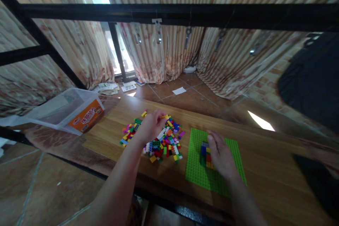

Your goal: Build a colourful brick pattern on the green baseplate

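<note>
A heap of small coloured bricks (161,139) lies on the wooden table (265,159). My left hand (151,124) reaches over the heap, its fingertips pinched on a small yellow brick (165,117) at the far edge. To the right lies a green baseplate (196,166). A short stack of blue, red and yellow bricks (206,153) stands on it. My right hand (221,153) rests on the plate with its fingers curled against that stack.
A clear plastic box with an orange label (79,111) sits at the table's left end. A black metal frame (169,14) crosses overhead. Curtains hang behind, with papers on the tiled floor. A dark bag (312,77) is at the right.
</note>
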### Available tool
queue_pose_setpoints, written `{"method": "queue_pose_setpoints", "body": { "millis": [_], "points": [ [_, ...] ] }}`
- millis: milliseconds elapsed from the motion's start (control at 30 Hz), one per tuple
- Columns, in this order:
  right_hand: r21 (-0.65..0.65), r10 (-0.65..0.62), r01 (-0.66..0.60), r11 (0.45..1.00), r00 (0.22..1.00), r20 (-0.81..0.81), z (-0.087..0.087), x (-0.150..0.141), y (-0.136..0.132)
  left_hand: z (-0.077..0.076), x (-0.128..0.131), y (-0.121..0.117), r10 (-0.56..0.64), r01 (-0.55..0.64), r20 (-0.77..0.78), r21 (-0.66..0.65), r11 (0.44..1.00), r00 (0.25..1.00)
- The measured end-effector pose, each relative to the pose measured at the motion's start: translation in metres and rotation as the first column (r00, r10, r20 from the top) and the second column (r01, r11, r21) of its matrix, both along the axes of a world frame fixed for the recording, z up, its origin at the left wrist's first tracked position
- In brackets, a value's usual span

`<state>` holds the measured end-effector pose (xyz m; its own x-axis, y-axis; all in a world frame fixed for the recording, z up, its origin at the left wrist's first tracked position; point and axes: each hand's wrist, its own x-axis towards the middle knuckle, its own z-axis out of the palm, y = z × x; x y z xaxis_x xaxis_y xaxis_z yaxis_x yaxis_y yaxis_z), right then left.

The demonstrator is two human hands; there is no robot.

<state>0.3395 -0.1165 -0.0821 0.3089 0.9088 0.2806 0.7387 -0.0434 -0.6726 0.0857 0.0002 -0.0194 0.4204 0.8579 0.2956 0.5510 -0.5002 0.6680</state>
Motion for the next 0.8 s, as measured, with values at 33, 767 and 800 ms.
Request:
{"method": "queue_pose_setpoints", "body": {
  "millis": [33, 767, 800],
  "points": [
    [0.026, -0.042, 0.044, 0.999, 0.997, -0.067, 0.005, 0.002, -0.001, -0.001, 0.008, -0.007, -0.03, 0.031, 0.034, -0.02, 0.999, 0.999],
    [0.008, 0.266, -0.351, 0.937, 0.695, -0.668, 0.023, 0.002, -0.014, -0.027, 0.101, -0.076, -0.195, 0.248, 0.217, -0.251, 0.936, 0.956],
    [0.003, 0.237, -0.312, 0.95, 0.716, -0.656, 0.022, 0.002, -0.014, -0.029, 0.103, -0.076, -0.186, 0.245, 0.231, -0.26, 0.934, 0.955]
  ]
}}
